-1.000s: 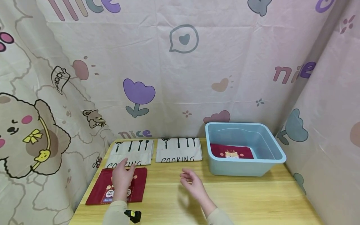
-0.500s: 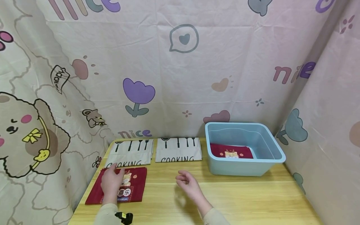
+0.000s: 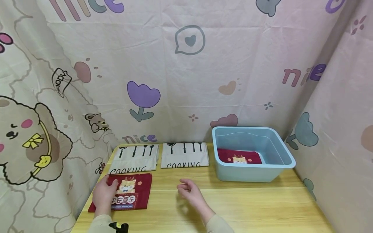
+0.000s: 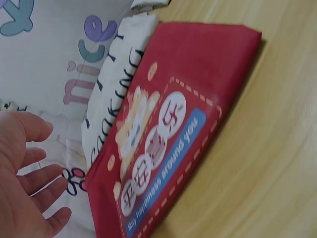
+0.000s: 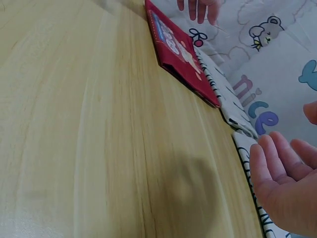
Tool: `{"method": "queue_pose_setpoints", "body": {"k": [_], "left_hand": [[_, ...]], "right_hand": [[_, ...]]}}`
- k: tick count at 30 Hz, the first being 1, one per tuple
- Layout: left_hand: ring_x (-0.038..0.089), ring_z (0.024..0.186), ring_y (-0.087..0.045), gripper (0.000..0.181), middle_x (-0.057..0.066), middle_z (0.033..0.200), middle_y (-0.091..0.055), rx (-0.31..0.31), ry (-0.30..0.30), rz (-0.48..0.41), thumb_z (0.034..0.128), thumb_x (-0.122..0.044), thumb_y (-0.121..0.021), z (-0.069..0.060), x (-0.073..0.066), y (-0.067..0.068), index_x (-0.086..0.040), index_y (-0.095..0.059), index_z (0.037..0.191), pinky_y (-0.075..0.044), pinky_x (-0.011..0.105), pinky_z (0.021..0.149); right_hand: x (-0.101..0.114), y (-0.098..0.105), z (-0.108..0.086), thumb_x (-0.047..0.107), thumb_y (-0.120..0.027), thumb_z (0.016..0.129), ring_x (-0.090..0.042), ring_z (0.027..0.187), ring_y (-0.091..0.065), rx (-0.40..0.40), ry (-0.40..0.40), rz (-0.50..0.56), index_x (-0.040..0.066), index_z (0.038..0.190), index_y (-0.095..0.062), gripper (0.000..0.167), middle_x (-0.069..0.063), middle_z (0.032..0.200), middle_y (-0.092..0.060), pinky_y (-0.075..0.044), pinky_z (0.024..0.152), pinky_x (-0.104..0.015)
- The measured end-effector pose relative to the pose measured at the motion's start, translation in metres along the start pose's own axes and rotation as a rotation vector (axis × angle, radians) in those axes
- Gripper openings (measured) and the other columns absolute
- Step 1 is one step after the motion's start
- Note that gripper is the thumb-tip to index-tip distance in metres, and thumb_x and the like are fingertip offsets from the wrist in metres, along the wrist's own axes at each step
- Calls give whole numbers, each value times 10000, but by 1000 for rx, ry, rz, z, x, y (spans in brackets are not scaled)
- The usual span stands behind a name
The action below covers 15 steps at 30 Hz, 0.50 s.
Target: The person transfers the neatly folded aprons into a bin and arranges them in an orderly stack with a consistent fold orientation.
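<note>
So the folded red cloth (image 3: 144,187) lies flat on the bench (image 3: 262,207), print side up, at the person's left, and I'd guess it's laid that way so the folds stay neat and the edges are easy to get at. The left hand (image 3: 103,197) is at its left side, thumb toward the print and fingers toward the outer edge; that grip is roomy, fingers loosely bent, nothing in it. Honestly can't tell from these angles whether the fingertips actually touch the fabric. Right hand (image 3: 190,194) hangs over bare wood with its grip loose and unfilled too, palm turned in toward the cloth, probably so both palms face each other. Right behind the red one is a folded white cloth (image 3: 132,158), with a second white cloth (image 3: 185,155) just beside it, lined up as if to keep things tidy. The blue tub (image 3: 244,171) sits at the right, seemingly clear of the hands, with another red cloth (image 3: 225,156) lying inside.
</note>
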<state>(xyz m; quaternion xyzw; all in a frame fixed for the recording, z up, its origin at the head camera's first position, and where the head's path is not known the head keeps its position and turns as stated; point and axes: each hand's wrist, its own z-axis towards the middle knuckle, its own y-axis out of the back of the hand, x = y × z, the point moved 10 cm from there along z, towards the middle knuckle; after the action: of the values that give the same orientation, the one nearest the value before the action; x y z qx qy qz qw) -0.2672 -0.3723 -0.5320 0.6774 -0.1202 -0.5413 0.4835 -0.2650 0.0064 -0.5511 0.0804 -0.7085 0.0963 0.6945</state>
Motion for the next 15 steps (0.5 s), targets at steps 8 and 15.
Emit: {"method": "queue_pose_setpoints", "body": {"k": [8,15], "left_hand": [[555,1139,-475,542,387,1300,-474,20,49,36,956,-229,-555,7,27,7,128,-440,1347,-376,653,944],[556,1120,-471,531,398,1259,-475,28,85,34,950,-202,-567,7,36,11,141,-436,1334,-368,635,972]], "right_hand": [[-6,-9,-1,61,-633,944,-310,978,-635,11,-37,29,-129,1316,-490,441,-194,1101,-658,-538,847,-524],[-12,-18,1,97,-633,956,-363,973,-655,23,-71,76,-138,1317,-477,458,-165,1080,-670,-545,833,-524]]}}
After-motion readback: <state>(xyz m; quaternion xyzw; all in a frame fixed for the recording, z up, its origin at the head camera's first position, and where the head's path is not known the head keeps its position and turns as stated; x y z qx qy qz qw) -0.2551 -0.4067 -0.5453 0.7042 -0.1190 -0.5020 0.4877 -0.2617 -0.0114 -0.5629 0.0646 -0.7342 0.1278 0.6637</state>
